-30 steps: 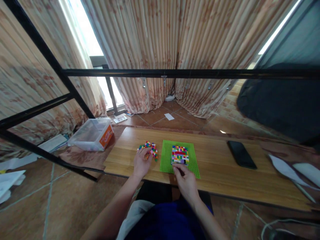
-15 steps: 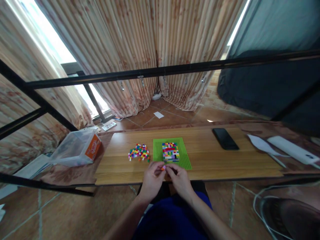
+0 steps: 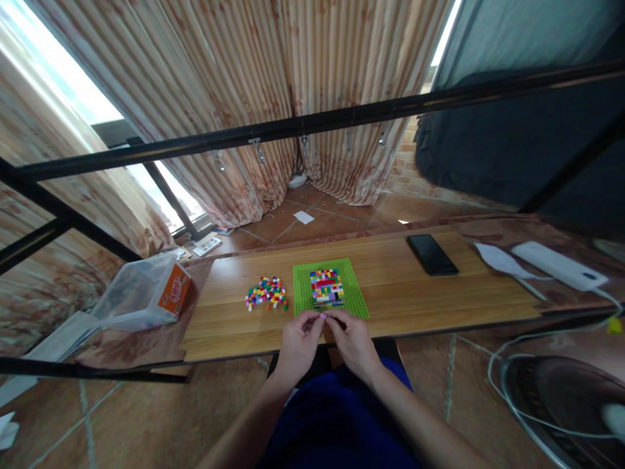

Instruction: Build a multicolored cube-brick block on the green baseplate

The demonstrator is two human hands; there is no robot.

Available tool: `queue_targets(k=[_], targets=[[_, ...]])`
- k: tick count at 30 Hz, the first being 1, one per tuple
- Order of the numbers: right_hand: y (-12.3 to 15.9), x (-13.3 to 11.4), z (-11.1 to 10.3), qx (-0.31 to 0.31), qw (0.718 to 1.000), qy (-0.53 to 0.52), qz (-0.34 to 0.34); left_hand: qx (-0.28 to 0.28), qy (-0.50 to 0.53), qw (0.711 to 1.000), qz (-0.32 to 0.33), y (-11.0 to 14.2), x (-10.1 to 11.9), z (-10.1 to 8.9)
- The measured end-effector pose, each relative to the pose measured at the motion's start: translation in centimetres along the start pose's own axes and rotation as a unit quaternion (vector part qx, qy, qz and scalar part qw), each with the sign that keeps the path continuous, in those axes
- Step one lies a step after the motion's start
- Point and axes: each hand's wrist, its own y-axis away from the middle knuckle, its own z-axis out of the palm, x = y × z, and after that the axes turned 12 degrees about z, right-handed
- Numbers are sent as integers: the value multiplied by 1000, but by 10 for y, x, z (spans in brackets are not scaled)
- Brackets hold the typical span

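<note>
My left hand (image 3: 299,340) and my right hand (image 3: 352,341) meet at the front edge of the table, their fingertips pinched together. Between them shows a tiny pink toy brick (image 3: 323,316), mostly covered by the fingers. Just beyond the fingertips lies a green baseplate (image 3: 303,286). On it stands a block built of many-coloured small bricks (image 3: 328,286), its near side facing me. To the left of the plate, a loose pile of coloured bricks (image 3: 266,292) is spread on the wood.
A black phone (image 3: 432,255) lies on the right of the wooden table (image 3: 385,280). Off its left end is a clear plastic box (image 3: 141,293) with an orange label. A white power strip (image 3: 559,265) and paper (image 3: 502,258) are at right. A black metal bar (image 3: 322,122) crosses ahead.
The view has tilted and shifted slightly. Both hands stay together at the fingertips; an orange piece seen with the pink one earlier no longer shows.
</note>
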Motion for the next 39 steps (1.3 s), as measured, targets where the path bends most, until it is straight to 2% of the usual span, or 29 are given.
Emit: queue_targets(k=[6,10,14,19,22,25,32,36,39], targets=[[3,6,8,31,999,22,-9,23,-15,1000,-4,4,-11,5],[3,7,9,60,997,25,-35,33,-10,999,-21,2,-10,8],[-12,9,-7,97,994,5,-40,59,-18,998,-19,-5,-11,2],[-50,19,-39,162,986,24,-12,85,-105,991,14,-11,-34,-29],[-69,23,-48,156,987,39,-20,79,-139,987,25,-13,-53,-43],[-81,24,-47,137,989,53,-29,66,-160,985,25,-12,-64,-48],[-98,20,-40,87,990,97,-52,62,-169,983,39,-10,-66,-47],[-105,19,-39,74,993,87,-30,66,-175,980,65,-10,-71,-47],[-110,21,-38,63,998,24,14,69,-173,980,75,-9,-73,-46]])
